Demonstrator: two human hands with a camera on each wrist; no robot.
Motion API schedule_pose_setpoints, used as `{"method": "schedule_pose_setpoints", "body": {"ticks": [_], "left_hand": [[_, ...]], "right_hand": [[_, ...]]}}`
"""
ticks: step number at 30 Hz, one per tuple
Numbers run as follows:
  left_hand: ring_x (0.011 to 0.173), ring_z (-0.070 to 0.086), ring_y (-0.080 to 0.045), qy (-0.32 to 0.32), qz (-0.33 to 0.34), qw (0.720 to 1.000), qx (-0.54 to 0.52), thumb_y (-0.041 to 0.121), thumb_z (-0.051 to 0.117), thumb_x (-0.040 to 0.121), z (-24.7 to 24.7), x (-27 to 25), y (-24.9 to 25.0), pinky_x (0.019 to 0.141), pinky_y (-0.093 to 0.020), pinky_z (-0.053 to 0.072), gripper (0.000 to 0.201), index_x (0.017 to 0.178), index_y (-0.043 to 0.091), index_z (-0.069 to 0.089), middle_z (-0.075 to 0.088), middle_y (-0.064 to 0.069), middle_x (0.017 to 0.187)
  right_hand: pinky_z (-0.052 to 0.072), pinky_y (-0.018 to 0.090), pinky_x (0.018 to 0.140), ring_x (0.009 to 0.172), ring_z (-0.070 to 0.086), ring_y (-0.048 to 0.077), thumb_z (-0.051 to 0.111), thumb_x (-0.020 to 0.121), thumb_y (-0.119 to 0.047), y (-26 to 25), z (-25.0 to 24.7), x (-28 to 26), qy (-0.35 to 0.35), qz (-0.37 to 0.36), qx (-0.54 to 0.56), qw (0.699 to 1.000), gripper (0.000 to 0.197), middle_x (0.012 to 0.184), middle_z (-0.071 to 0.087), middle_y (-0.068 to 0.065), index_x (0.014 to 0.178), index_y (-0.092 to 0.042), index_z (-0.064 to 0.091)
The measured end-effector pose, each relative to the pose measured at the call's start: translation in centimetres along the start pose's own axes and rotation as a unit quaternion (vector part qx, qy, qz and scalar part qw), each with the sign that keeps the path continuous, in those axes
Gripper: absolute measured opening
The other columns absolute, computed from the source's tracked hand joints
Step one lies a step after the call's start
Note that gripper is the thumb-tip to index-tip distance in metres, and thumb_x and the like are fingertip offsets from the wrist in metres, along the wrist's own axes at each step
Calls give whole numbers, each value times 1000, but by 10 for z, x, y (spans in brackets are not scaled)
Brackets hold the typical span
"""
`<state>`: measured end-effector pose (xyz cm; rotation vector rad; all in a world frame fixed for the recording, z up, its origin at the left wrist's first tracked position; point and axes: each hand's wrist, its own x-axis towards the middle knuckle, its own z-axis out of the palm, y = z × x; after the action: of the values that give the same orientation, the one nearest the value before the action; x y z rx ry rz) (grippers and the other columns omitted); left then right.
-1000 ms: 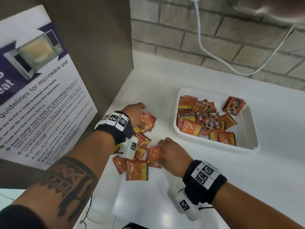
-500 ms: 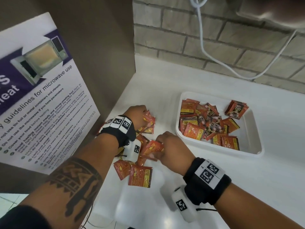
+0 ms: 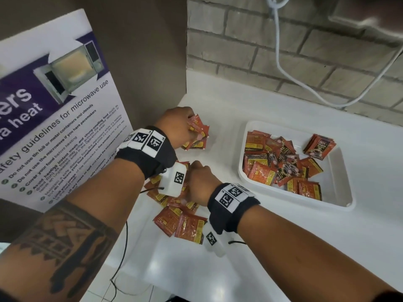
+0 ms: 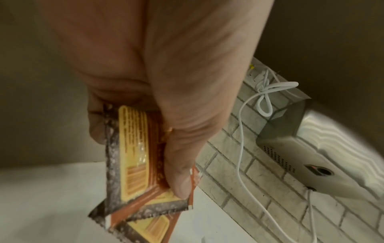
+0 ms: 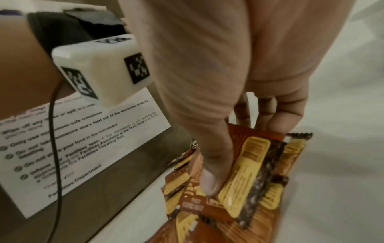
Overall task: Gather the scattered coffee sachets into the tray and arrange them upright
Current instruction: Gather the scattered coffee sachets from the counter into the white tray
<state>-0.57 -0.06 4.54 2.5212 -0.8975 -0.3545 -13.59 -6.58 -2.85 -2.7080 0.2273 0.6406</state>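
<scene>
Left hand [image 3: 174, 125] clamped on a sachet stack [image 3: 197, 136] near the counter's back-left corner. Right hand [image 3: 199, 182] pinching sachets from the loose pile [image 3: 181, 223] at the left edge. Tray [image 3: 340, 171]: partly filled, contents flat; none upright.

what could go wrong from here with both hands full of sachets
The left hand pinches a fanned bundle of sachets by one end only, so some may slide out on the way to the tray.

The right hand grips several loosely overlapped sachets over the loose pile near the counter's front edge; a dropped one could fall off.

The tray's sachets lie flat and jumbled, so adding more may make standing them upright harder.
</scene>
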Motion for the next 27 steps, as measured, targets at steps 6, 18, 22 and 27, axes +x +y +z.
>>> {"method": "schedule_pose_setpoints", "body": {"ticks": [6, 18, 22, 27], "left_hand": [[100, 61, -28, -5, 0, 1000, -7, 36, 80, 81, 2, 2, -4, 81, -31, 46, 45, 112, 11, 59, 65, -7, 111], [90, 57, -24, -42, 50, 998, -10, 31, 76, 86, 7, 27, 51, 70, -29, 35, 29, 99, 14, 56, 61, -3, 98], [89, 55, -26, -18, 47, 998, -43, 28, 69, 92, 10, 41, 66, 70, -28, 33, 28, 106, 8, 55, 60, -6, 100], [101, 59, -32, 5, -17, 994, -103, 26, 62, 94, 17, 57, 74, 77, -30, 40, 29, 112, 4, 58, 64, -14, 112]], "right_hand": [[44, 35, 81, 108, 50, 34, 71, 86, -17, -1, 0, -1, 58, 3, 33, 998, 34, 122, 47, 14, 118, -7, 66], [48, 35, 86, 103, 59, 32, 76, 84, -20, 19, -12, -48, 128, -31, 199, 971, 42, 118, 56, 14, 123, -9, 63], [45, 25, 65, 75, 60, 10, 85, 78, -23, 68, -46, -86, 153, 26, 319, 935, 19, 89, 66, -3, 88, -20, 69], [60, 39, 78, 79, 72, 17, 83, 77, -21, 150, -95, -87, 263, 140, 362, 883, 15, 88, 76, -1, 88, -19, 72]]}}
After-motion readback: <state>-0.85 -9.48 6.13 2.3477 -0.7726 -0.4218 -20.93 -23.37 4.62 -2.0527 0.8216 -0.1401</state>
